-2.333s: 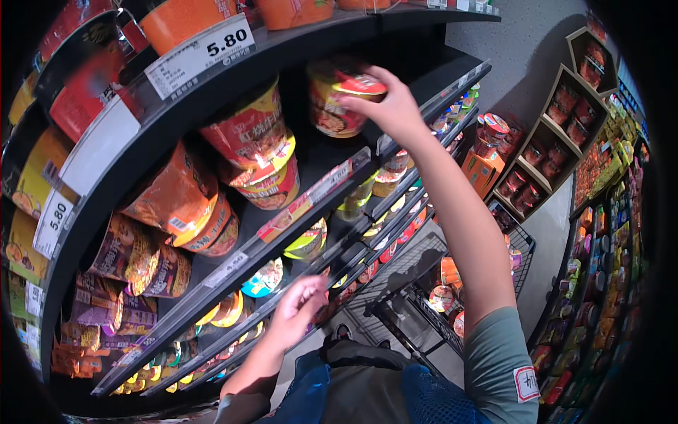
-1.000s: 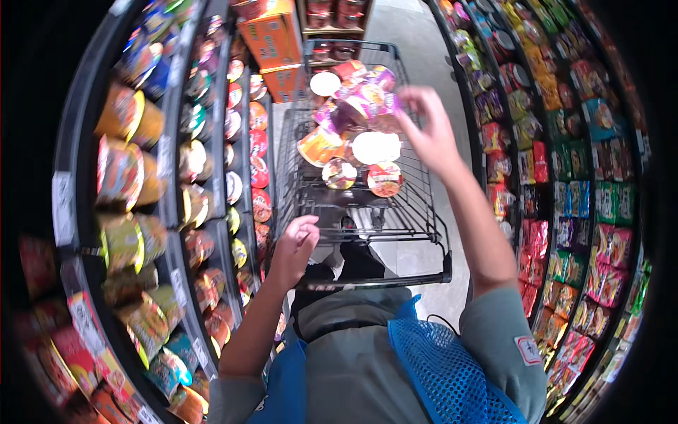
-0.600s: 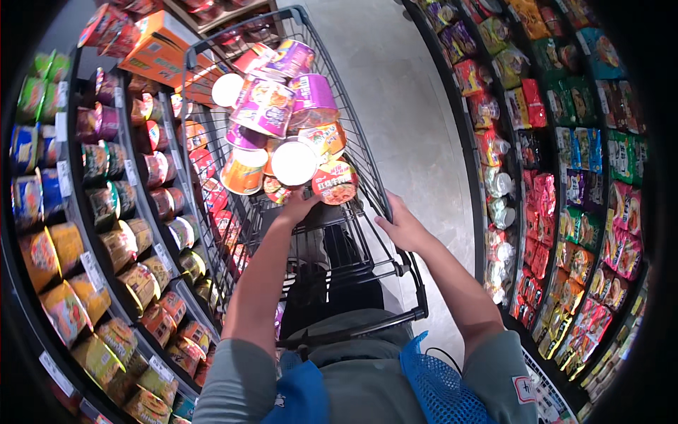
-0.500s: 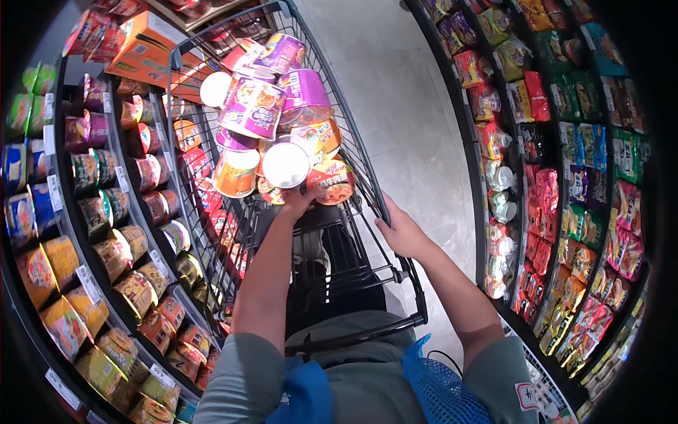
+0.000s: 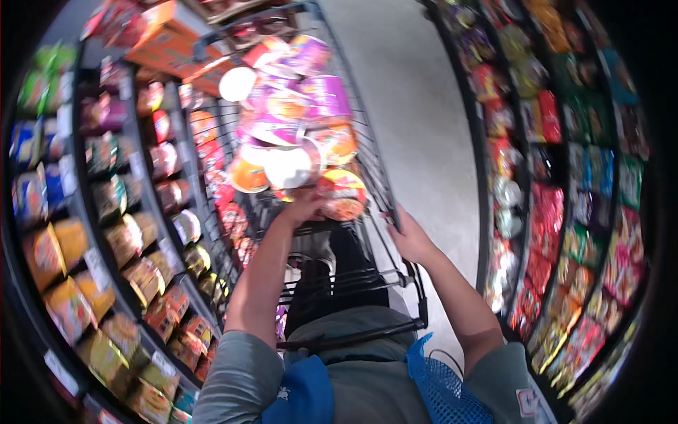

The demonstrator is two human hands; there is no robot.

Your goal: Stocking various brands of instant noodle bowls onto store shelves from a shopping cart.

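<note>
Tons of cups (image 5: 326, 99) piled in the cart (image 5: 381, 329); right hand (image 5: 411, 239) curled round its right side, left hand (image 5: 305, 205) by a red cup (image 5: 343, 199) inside, can't tell its grip.

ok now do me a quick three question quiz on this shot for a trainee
1. Which hand is at the right side of the shopping cart?
2. True or false: the left hand is well away from every tub.
3. What colour is the large carton by the cart's far left end? a) green b) orange c) blue

Key
1. The right hand.
2. False: it is close by the red-and-yellow tub, though blur hides the exact contact.
3. b
</note>
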